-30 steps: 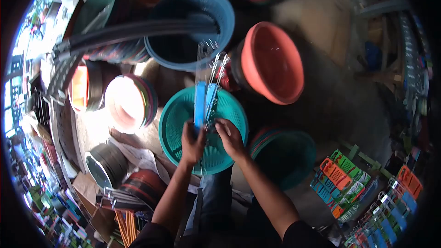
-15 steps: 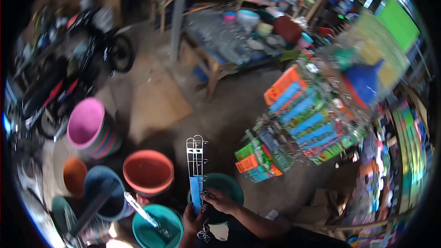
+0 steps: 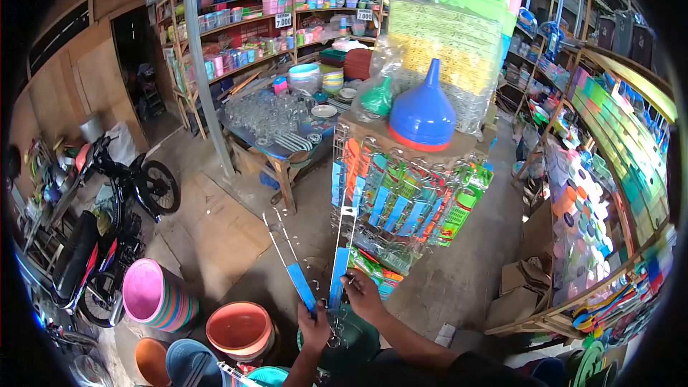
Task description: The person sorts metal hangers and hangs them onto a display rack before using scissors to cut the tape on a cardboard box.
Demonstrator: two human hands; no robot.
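Two slim wire hook racks with blue cards spread apart in a V in front of me. My left hand [image 3: 313, 327] is closed round the bottom of the left hook rack [image 3: 301, 287], which leans to the left. My right hand [image 3: 364, 295] pinches the right edge of the right hook rack [image 3: 340, 269], which stands nearly upright. Small metal hooks dangle between my hands. Below them is a dark green tub [image 3: 358, 344]. Just beyond, a display stand [image 3: 408, 201] carries hanging packs with similar blue cards.
A blue funnel [image 3: 424, 111] and yellow stacked baskets [image 3: 444, 46] top the stand. On the left are a motorcycle [image 3: 100, 251], a pink bucket stack [image 3: 154, 294] and an orange tub [image 3: 240, 326]. Glassware covers a table [image 3: 279, 150]; a wooden rack [image 3: 559, 308] stands right.
The hook racks, close together before, are now spread apart at the top. My right hand has moved up and right in view. The camera view has tilted up and is sharper.
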